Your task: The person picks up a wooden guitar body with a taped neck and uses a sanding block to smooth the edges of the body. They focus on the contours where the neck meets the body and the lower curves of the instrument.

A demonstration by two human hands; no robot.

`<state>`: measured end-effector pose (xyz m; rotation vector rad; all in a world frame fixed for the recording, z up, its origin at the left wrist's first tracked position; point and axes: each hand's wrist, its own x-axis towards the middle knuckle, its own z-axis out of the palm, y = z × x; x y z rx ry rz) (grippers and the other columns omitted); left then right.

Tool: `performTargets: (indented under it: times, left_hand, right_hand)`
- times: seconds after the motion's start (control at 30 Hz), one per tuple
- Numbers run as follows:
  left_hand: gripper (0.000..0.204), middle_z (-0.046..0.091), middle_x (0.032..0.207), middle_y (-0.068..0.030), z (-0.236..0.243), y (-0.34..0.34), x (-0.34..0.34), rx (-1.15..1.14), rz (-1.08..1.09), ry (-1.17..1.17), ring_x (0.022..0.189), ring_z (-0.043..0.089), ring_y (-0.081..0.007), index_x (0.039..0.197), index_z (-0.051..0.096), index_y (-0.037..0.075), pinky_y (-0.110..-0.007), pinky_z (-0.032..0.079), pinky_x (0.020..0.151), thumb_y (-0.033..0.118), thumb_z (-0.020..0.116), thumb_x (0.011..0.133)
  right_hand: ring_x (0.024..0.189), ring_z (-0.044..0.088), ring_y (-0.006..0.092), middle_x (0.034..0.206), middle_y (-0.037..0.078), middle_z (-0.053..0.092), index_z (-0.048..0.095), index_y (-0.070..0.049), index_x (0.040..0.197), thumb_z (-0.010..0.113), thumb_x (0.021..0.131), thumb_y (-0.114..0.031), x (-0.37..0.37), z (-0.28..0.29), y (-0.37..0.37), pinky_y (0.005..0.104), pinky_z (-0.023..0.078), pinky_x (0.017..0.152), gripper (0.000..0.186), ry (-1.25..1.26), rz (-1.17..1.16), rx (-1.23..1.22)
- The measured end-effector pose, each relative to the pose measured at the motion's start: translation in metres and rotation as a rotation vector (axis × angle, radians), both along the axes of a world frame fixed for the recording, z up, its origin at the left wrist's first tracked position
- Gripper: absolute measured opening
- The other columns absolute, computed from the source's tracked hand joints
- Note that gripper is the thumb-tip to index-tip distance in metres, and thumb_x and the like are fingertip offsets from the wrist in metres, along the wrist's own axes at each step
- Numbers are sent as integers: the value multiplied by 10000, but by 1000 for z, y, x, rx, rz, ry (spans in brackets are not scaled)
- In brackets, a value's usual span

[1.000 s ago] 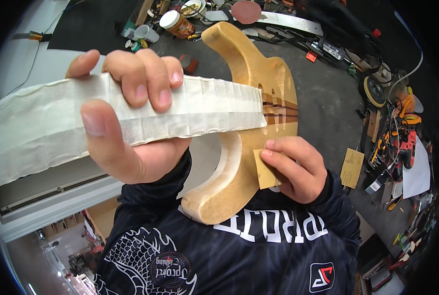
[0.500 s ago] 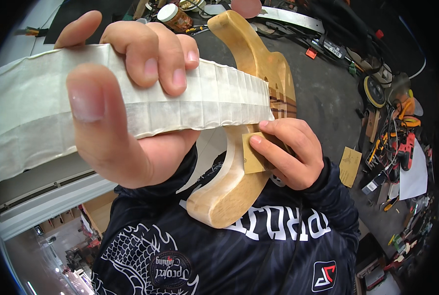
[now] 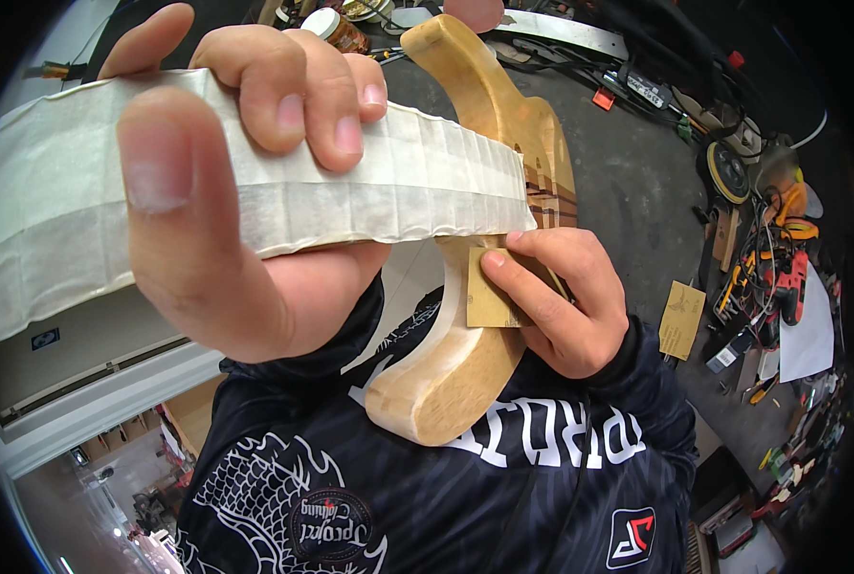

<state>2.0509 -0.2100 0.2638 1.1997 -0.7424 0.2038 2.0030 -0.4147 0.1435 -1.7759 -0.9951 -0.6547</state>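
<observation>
My left hand is wrapped around a guitar neck covered in cream masking tape, its thumb in the foreground and fingers curled over the upper edge. The neck joins a pale wooden guitar body with curved horns and dark wood stripes, held against my dark top. My right hand holds a folded tan piece of sandpaper against the lower horn, close below the neck. Part of the body lies hidden behind the tape-covered neck.
The dark worktop carries a loose sandpaper sheet, a round sander or pad, a red power tool, white paper and tangled cables. A jar and a long metal strip lie at the back.
The guitar and my left hand have shifted upward in view. My right hand and the sandpaper have moved up and leftward along the lower horn, closer to the neck.
</observation>
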Motion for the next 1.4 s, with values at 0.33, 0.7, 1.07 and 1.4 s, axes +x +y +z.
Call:
performTargets:
  times: [0.33, 0.7, 1.07, 1.4]
  left_hand:
    - [424, 497, 821, -14, 4, -2, 3, 5, -17, 23, 750, 510, -144, 1204, 489, 107, -368, 394, 801, 406, 540, 907]
    - [388, 507, 790, -13, 2, -12, -1, -61, 64, 61, 711, 519, -144, 1146, 531, 105, -370, 413, 780, 398, 551, 892]
    - [390, 509, 776, -10, 4, -18, 1, -80, 92, 86, 701, 531, -145, 1126, 525, 101, -374, 425, 781, 403, 557, 881]
    - [399, 506, 778, -14, 4, -17, 1, -57, 83, 48, 701, 543, -147, 1123, 516, 99, -370, 445, 764, 404, 567, 871]
  right_hand:
    - [811, 618, 270, 1002, 157, 611, 696, 23, 1046, 662, 608, -58, 2, -4, 3, 333, 537, 705, 447, -110, -128, -17]
    - [823, 602, 275, 995, 159, 603, 679, 43, 1075, 667, 623, -68, -9, 1, -2, 334, 520, 714, 466, 31, -88, -5]
    - [826, 591, 269, 1004, 154, 601, 681, 41, 1079, 656, 607, -64, -2, -1, 4, 335, 515, 713, 484, -63, -174, 25]
    - [820, 586, 268, 1000, 154, 594, 665, 44, 1101, 658, 641, -69, -14, 3, -6, 337, 504, 709, 474, 99, -81, 16]
